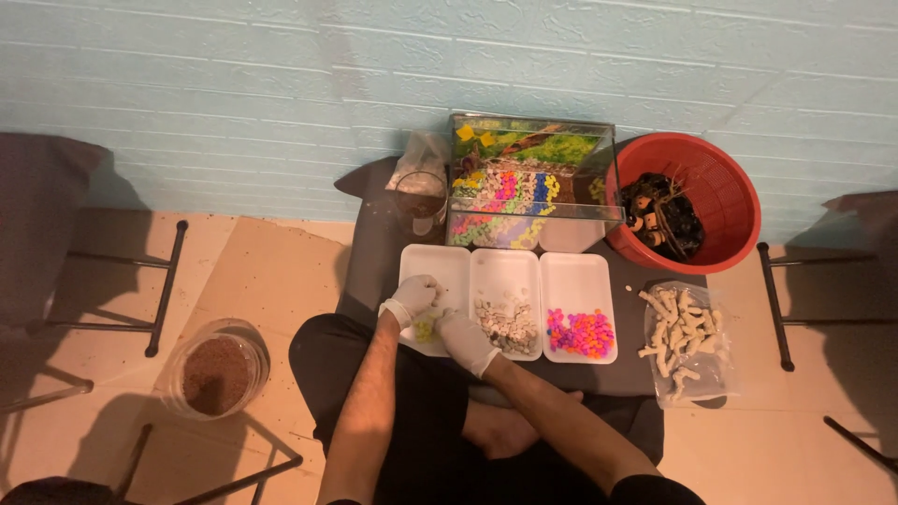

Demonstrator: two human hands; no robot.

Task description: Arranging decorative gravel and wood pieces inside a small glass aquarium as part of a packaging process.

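The person sits cross-legged on the floor, and both hands wear white gloves. The left hand (pixel 412 298) rests inside the left foam tray (pixel 433 271), with the fingers curled downward; whether they pinch something I cannot tell. The right hand (pixel 467 340) is just beside it, at the near edge of the same tray, fingers bent and touching the small heap of yellow pebbles (pixel 426 329) that lies between the two hands. If it really grips any pebble is not visible.

Directly to the right of the right hand stands the middle tray (pixel 506 273) with pale grey stones (pixel 508 324), and further right the third tray (pixel 577 281) with pink and orange pebbles (pixel 581 334). Beyond the hands, away from the person, is a glass aquarium (pixel 533 182) with colourful gravel inside. Far to the right of the hands there is a red basket (pixel 721 198) with dark pieces and a clear bag of white coral-like sticks (pixel 683 329). Well to the left of the left hand, a clear jar of brown sand (pixel 216 369) stands on the floor.
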